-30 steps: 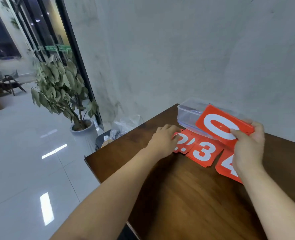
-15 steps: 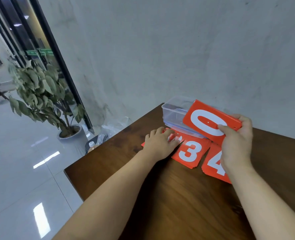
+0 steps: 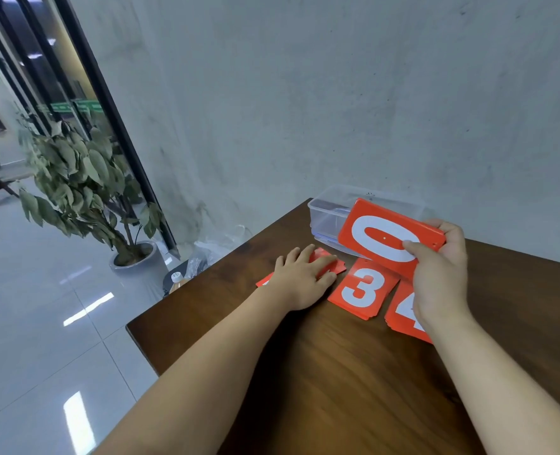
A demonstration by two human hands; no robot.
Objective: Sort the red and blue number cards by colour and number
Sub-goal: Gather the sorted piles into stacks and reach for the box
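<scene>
My right hand (image 3: 439, 274) grips a stack of red cards with a white 0 on top (image 3: 383, 238), held tilted above the table. Below it lie a red 3 card (image 3: 362, 290) and a red 4 card (image 3: 403, 315), the 4 partly hidden by my right wrist. My left hand (image 3: 301, 277) rests flat, fingers straight, on red cards (image 3: 334, 266) to the left of the 3; their numbers are covered. No blue cards show.
A clear plastic box (image 3: 329, 211) stands at the back of the dark wooden table (image 3: 337, 372), against the grey wall. Left of the table's edge are a plastic bag, a bottle (image 3: 177, 278) and a potted plant (image 3: 85, 192) on the tiled floor.
My left hand has slid the red cards under it leftward, away from the 3 card. My right hand keeps hold of the 0 stack.
</scene>
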